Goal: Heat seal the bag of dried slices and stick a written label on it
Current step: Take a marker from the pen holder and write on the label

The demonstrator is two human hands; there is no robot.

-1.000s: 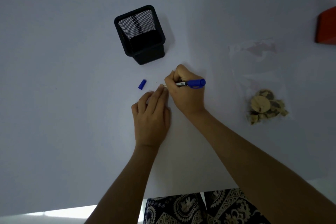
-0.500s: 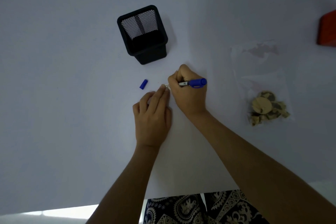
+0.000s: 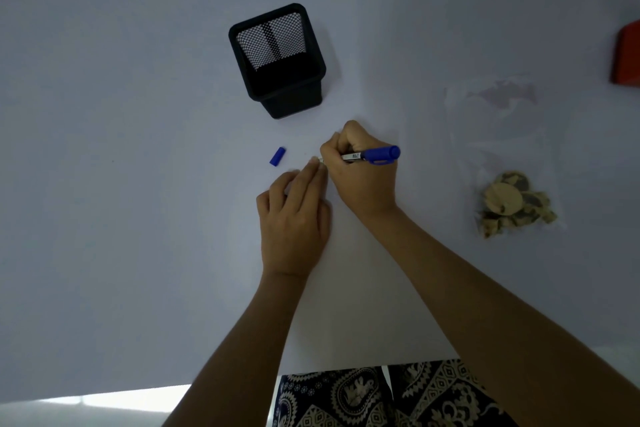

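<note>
Clear bag (image 3: 498, 156) flat, dried slices (image 3: 512, 203) bunched at near end.

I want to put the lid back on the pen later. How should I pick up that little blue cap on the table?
Pinch the little blue cap across its two long sides, coming straight down from above. It lies flat on the table with bare space all round, tilted a little, so turn your grip to match. It is short and round, so it may roll if pushed from one side.
</note>
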